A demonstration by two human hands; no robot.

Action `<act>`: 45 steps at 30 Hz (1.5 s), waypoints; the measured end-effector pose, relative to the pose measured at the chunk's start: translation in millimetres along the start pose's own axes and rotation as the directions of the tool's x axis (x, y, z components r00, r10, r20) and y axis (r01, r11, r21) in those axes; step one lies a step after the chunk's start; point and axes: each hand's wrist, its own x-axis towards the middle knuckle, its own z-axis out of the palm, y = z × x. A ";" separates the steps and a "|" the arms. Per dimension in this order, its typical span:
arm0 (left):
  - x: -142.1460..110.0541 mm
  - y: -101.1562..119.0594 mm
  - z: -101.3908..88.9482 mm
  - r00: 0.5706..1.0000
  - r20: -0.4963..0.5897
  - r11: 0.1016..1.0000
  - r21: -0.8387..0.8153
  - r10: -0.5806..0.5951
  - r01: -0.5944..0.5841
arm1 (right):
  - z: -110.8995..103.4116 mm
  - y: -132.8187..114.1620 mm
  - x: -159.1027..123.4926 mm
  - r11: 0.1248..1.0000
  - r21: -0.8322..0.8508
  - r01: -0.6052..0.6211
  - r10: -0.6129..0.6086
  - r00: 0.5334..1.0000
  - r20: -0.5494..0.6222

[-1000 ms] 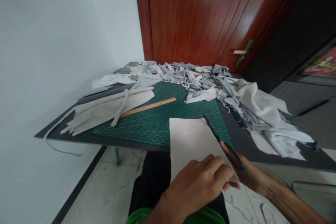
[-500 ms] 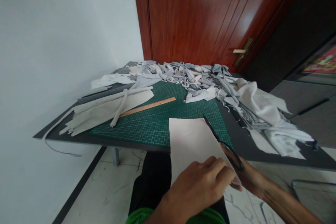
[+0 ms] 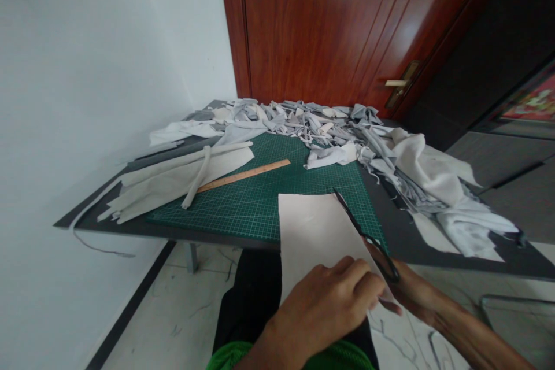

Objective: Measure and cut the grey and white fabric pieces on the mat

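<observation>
A pale, off-white piece of fabric [image 3: 310, 231] hangs over the near edge of the green cutting mat [image 3: 234, 217]. My left hand [image 3: 333, 295] is closed on its lower right part, fingers curled over the edge. Black scissors [image 3: 352, 219] lie along the fabric's right edge, their tips by its far right corner. Partly hidden behind the fabric and the scissor handles, my right hand [image 3: 390, 263] grips those handles. Whether the blades are apart is hard to make out.
A wooden ruler [image 3: 247, 176] rests on the mat, one end under a rolled strip [image 3: 199, 179]. Long beige fabric pieces [image 3: 160, 193] lie to the left. Heaped grey and white scraps [image 3: 299, 121] line the back, and more cloth [image 3: 433, 179] is piled on the right.
The scissors and both hands have shifted very slightly, up and to the left in view. The fabric stays in the left hand's hold.
</observation>
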 end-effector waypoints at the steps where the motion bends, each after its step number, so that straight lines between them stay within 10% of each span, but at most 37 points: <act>1: 0.0 -0.1 -0.1 1.000 -0.001 1.000 -0.003 -0.004 0.004 | -0.9 0.8 0.8 1.000 -0.003 0.000 0.001 1.000 0.005; 45: 8.1 -28.2 29.7 0.994 0.086 0.977 -0.196 -0.072 0.087 | -3.4 -0.4 6.3 0.999 -0.004 0.036 -0.036 0.995 -0.093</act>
